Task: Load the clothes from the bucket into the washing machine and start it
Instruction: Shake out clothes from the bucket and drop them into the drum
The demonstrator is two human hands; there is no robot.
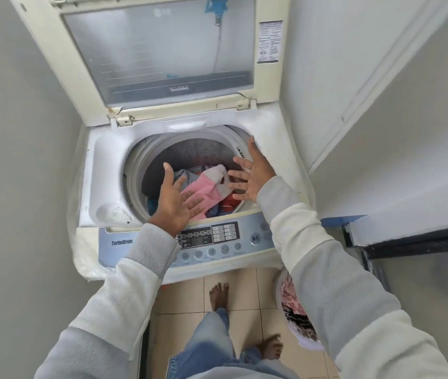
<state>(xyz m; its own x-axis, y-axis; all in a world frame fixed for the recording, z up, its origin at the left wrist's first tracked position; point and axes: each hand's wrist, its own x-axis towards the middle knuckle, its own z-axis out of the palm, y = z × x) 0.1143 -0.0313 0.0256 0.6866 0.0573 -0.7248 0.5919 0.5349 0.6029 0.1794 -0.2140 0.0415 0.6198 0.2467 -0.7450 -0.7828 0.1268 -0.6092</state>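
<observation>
Two pale grey and cream fleece sleeves (124,291) reach forward from the bottom edge, above light blue jeans (209,343) and bare feet (218,295) on a beige tiled floor (244,296). Just right of the feet stands a round white plastic bucket (306,344), mouth up, half hidden under the right arm, with patterned pink and dark clothes (295,305) inside. Ahead is a white top-loading washing machine (102,170) with its glass-panelled lid (162,50) raised upright and a blue-grey control panel (244,242) along the front. The left hand (175,203) hovers over the front left of the steel drum (201,149), palm turned inward, its grip spread and holding nothing. The right hand (253,173) hovers at the drum's right rim, palm facing left, grip spread too, also holding nothing. Between them, in the drum, a pink and grey garment (206,187) lies on top of blue and red laundry, its long axis running from front left to back right, grey end pointing back right. Whether the left fingertips touch it, I cannot tell.
</observation>
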